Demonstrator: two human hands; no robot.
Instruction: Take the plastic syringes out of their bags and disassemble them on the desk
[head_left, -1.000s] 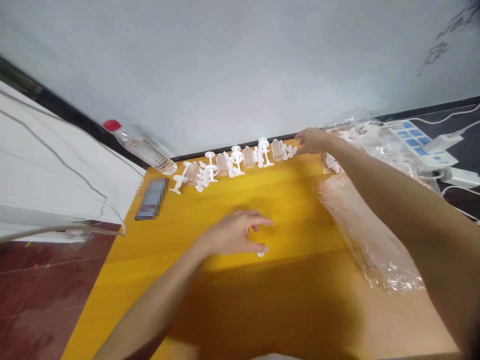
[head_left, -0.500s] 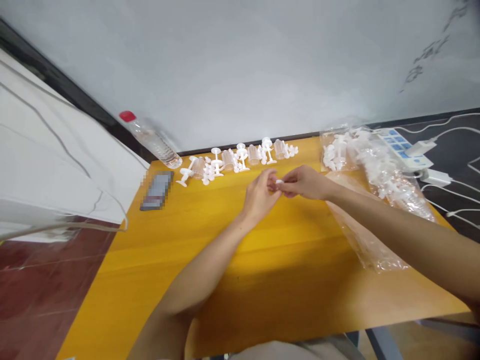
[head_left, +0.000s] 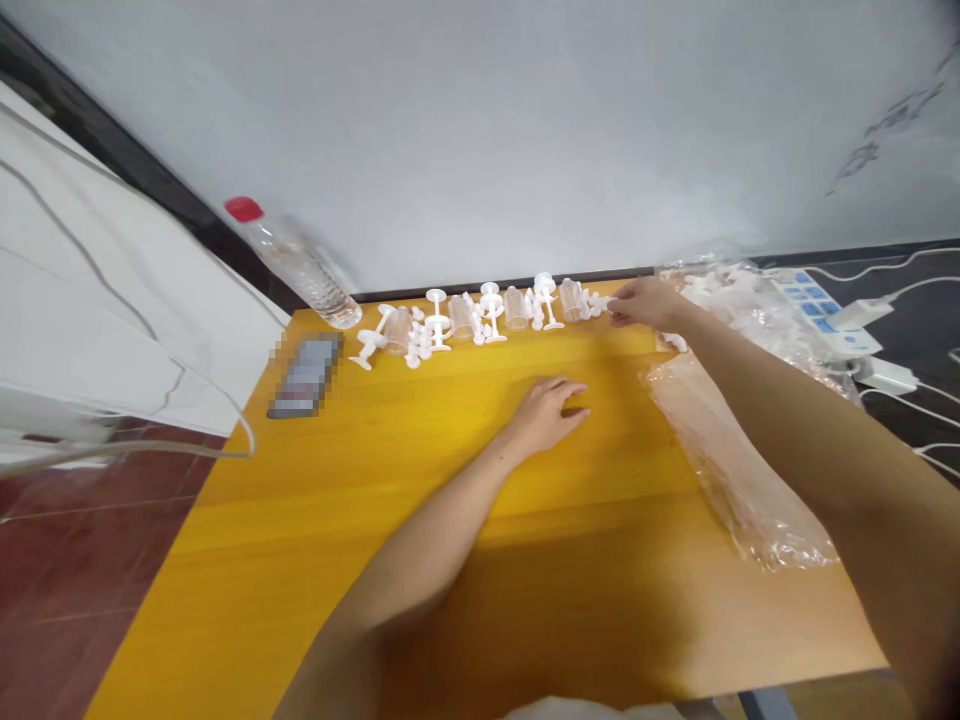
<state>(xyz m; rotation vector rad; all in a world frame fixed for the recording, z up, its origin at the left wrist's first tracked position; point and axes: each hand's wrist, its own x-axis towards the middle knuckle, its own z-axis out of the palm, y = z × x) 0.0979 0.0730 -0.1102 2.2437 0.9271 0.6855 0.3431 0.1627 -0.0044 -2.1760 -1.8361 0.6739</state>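
Note:
At the right end of a row of plastic parts, my right hand (head_left: pixel 646 302) has its fingertips pinched on a small white plastic piece (head_left: pixel 604 304), mostly covered by the fingers. My left hand (head_left: pixel 549 412) hovers over or rests on the table's middle, fingers apart and holding nothing. Along the back edge lie white spindle-shaped parts with round ends (head_left: pixel 492 312), clear ribbed cups (head_left: pixel 571 299) and clusters of small white knobbed pieces (head_left: pixel 418 342).
A clear bottle with a red cap (head_left: pixel 296 268) leans by the wall, and a phone (head_left: pixel 306 376) lies at left. On the right are a bag of white parts (head_left: pixel 757 310), a flat plastic bag (head_left: pixel 731 470) and a power strip (head_left: pixel 825 312) with cables. The table (head_left: pixel 300 520) is yellow.
My hands have come apart. The right hand has moved right and back to the row's end with the small piece; the left has dropped slightly nearer me and opened.

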